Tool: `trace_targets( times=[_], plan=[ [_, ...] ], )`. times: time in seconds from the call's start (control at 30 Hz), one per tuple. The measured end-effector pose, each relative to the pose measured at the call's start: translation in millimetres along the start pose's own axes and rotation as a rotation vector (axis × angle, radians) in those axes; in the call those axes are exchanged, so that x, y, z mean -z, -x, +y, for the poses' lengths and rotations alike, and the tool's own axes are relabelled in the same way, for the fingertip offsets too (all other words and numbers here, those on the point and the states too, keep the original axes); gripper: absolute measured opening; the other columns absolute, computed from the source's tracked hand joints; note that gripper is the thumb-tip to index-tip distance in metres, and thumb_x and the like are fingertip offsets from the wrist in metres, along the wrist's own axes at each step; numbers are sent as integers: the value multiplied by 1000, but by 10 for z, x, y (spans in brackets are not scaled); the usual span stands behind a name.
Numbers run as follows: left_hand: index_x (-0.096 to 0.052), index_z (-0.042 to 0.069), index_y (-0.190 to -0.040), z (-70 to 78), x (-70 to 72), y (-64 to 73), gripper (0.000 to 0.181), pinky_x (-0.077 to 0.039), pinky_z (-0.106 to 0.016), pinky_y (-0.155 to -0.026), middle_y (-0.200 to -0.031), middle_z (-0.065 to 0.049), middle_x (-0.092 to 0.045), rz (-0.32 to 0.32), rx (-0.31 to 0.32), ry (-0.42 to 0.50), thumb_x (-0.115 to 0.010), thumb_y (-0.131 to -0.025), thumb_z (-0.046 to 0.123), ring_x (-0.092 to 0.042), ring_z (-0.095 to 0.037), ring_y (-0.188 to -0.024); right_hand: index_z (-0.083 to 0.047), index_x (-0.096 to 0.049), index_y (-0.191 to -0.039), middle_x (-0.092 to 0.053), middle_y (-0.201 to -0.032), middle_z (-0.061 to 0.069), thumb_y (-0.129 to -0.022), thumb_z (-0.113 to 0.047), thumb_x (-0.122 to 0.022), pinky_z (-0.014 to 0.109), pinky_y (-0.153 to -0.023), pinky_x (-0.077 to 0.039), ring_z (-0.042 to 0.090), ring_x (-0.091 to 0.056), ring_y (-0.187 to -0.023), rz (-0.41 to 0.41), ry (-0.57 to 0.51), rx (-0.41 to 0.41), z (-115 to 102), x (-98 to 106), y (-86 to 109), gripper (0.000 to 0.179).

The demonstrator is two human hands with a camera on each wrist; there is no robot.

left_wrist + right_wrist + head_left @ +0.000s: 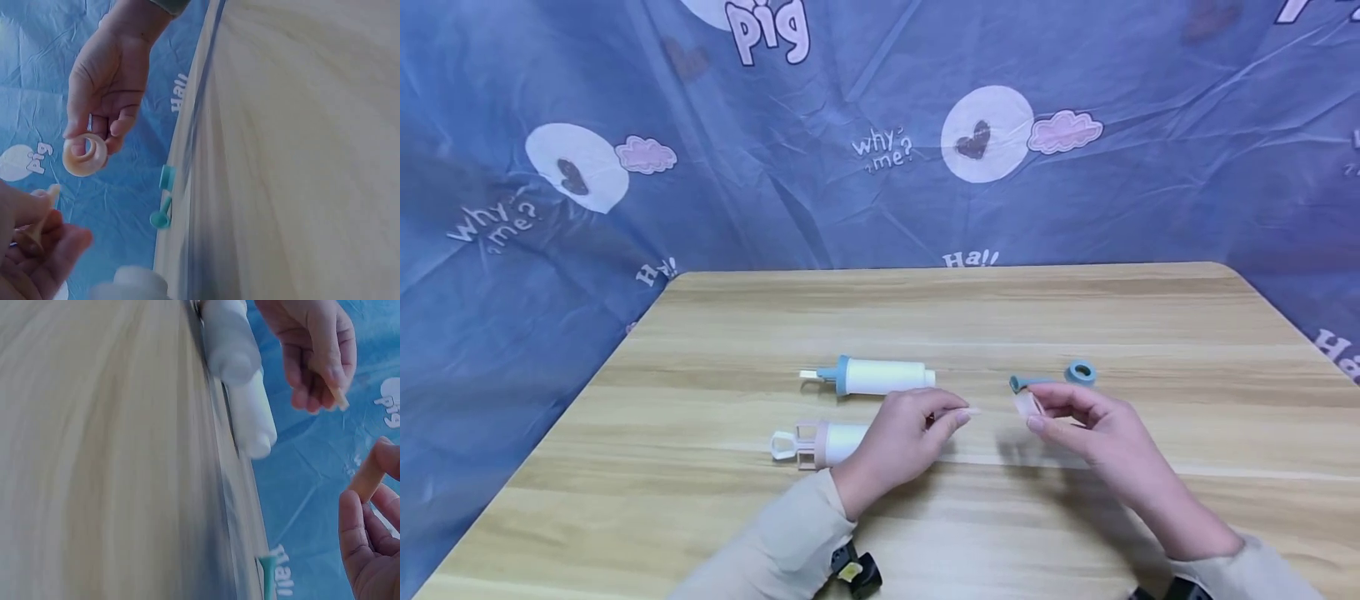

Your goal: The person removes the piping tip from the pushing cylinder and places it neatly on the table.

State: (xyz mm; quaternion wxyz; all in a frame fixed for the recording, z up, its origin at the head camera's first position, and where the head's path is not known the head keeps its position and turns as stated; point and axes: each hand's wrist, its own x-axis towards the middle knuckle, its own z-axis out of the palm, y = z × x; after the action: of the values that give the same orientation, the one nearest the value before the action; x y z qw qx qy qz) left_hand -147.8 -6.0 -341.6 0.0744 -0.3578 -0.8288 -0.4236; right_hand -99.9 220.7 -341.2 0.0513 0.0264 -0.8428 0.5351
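Note:
My left hand (906, 437) pinches a small pale nozzle (47, 215) between thumb and fingers; its thin tip sticks out past them. Facing it across a short gap, my right hand (1086, 425) holds a pale ring-shaped cap (85, 155) by its rim, the round hole showing in the left wrist view. Partly hidden behind the left hand lies a white tube with a pink collar (822, 444) and a white handle. Beyond that hand is a second white tube (883, 377) with a blue end. A blue nozzle (1019, 383) lies behind the right fingers, beside a blue ring cap (1080, 372).
Everything lies on a wood-grain table (700, 525) with rounded far corners. A blue printed cloth (820, 192) hangs behind it and along the left side. Dark wrist cameras (857, 575) are worn near both sleeves.

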Motion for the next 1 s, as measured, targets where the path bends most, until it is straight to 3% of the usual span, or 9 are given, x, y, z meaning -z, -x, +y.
trace_targets(
  times=[0.23,0.33,0.4,0.57,0.63,0.8,1.0],
  plan=[
    [-73,10,-88,142,-148,-153,13,-39,-7,-62,-68,8,-59,-111,6,-84,-63,-88,18,-46,3,-61,-1,-58,-121,-59,-99,-25,-81,-19,-72,18,-67,-51,0,-62,-83,74,95,-7,128,210,23,46],
    [-74,12,-89,196,-216,-194,12,-39,-7,-60,-69,10,-61,-152,52,-66,-64,-86,18,-44,5,-58,-3,-59,-121,-56,-99,-28,-79,-18,-74,18,-64,-50,-2,-62,-80,90,179,23,181,274,19,47],
    [-74,12,-89,226,-262,-212,11,-39,-7,-60,-70,10,-64,-170,91,-48,-65,-85,18,-45,6,-58,-3,-60,-120,-58,-99,-23,-78,-18,-74,18,-62,-50,-3,-61,-78,87,235,41,207,310,12,47],
    [-73,15,-90,295,-371,-278,11,-38,-7,-61,-75,12,-66,-201,136,-68,-65,-85,20,-48,6,-63,-3,-61,-117,-63,-102,6,-78,-18,-75,19,-59,-49,-4,-60,-75,68,307,42,273,408,0,45],
    [-73,17,-89,320,-417,-314,10,-37,-6,-62,-76,13,-65,-208,138,-95,-65,-86,22,-48,7,-64,-3,-60,-117,-64,-100,7,-77,-18,-75,19,-58,-49,-6,-59,-75,70,324,32,311,453,2,44],
    [-73,21,-88,353,-537,-372,8,-37,-5,-63,-79,16,-66,-189,147,-153,-66,-85,24,-50,9,-68,-1,-60,-116,-63,-94,-6,-77,-14,-75,16,-58,-48,-10,-57,-74,85,354,41,399,545,-2,44],
    [-74,22,-89,325,-657,-418,8,-38,-5,-67,-83,16,-68,-164,181,-155,-67,-84,23,-54,9,-73,3,-60,-116,-65,-99,15,-77,-10,-74,14,-60,-49,-11,-56,-76,67,352,58,459,606,-48,44]
  ],
)
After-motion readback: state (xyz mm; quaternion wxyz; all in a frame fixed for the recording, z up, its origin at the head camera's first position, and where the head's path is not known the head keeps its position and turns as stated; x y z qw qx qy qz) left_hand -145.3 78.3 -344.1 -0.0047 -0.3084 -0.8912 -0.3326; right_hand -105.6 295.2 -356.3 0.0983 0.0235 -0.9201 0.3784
